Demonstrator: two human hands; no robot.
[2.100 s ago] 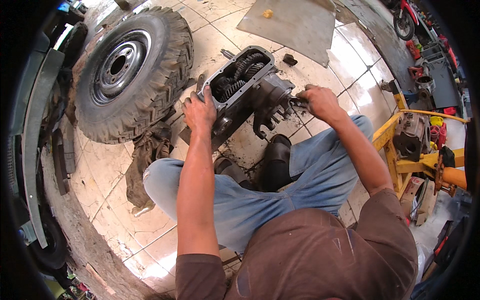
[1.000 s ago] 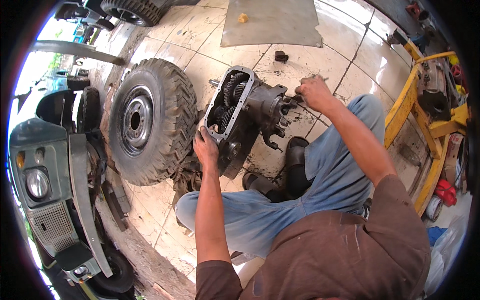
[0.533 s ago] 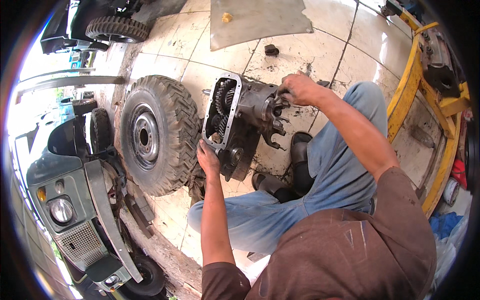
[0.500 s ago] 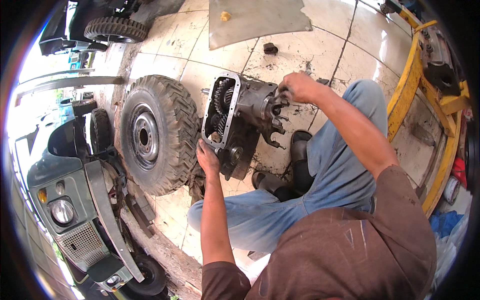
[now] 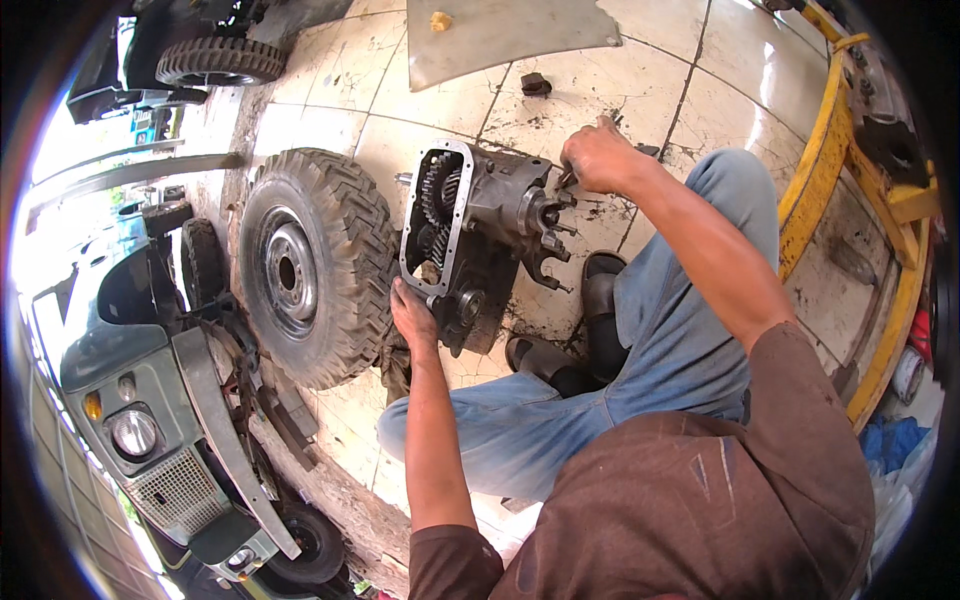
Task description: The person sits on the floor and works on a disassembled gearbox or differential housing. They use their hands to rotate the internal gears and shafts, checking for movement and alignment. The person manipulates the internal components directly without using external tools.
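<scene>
Head view: person sits on pale tiled floor (image 5: 650, 75), dirty around the work area. Gearbox housing (image 5: 500, 205) is mid-picture on the floor, in front of the knees, right of a big upright tyre (image 5: 352, 225) on a dark steel wheel. Housing's long opening faces up and toward the tyre, pale flange with bolt holes around it, toothed gears (image 5: 436, 235) showing inside. Fork-like dark prongs (image 5: 552, 258) stick out at the housing's right end.

Left hand (image 5: 414, 316) is at the housing's near left corner, fingers fairly straight, tips touching the flange edge; cannot tell if they grip or just lie against it. Right hand (image 5: 602, 157) is over the housing's right end, fingers curled closed around a slim dark item (image 5: 567, 181), mostly hidden by the hand, so exact kind unclear.

Small dark block (image 5: 536, 84) on the tiles beyond the housing. Past that, grey sheet (image 5: 510, 45) with a yellowish lump (image 5: 440, 21) on it. Dark flat piece (image 5: 646, 151) just beside the right wrist. Yellow metal frame (image 5: 815, 165) at right, well apart from the housing. Green vehicle front (image 5: 135, 375) with headlight and grille at left. Dark cloth (image 5: 396, 370) between tyre and left knee.
</scene>
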